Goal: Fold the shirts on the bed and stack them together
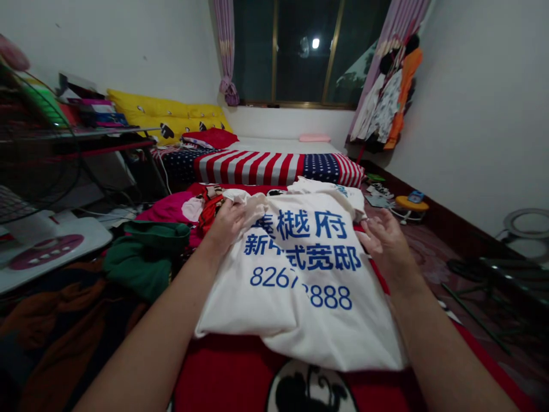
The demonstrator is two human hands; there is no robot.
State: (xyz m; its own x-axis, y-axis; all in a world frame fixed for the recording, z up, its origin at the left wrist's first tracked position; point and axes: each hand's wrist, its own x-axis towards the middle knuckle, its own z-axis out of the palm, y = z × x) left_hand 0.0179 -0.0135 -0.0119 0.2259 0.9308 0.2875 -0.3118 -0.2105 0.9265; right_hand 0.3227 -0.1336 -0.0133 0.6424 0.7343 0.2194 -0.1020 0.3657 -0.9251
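Note:
A white T-shirt (pixel 326 326) with blue Chinese characters and digits lies spread in front of me. Its left part is folded over toward the middle, which breaks up the print. My left hand (pixel 229 223) is closed on the cloth at the upper left of the shirt. At the upper right edge, my right hand (pixel 388 237) has its fingers loosely bent and apart, close beside the fabric. Another white piece of clothing (pixel 349 197) lies just beyond the shirt. Underneath is a red blanket (pixel 223 372) with black-and-white figures.
Piled clothes lie at the left, among them a green garment (pixel 146 257) and a magenta one (pixel 167 209). A fan's white base (pixel 60 246) stands at far left. Behind is a bed with a striped, starred cover (pixel 253 166). A yellow stool (pixel 412 203) stands on the right floor.

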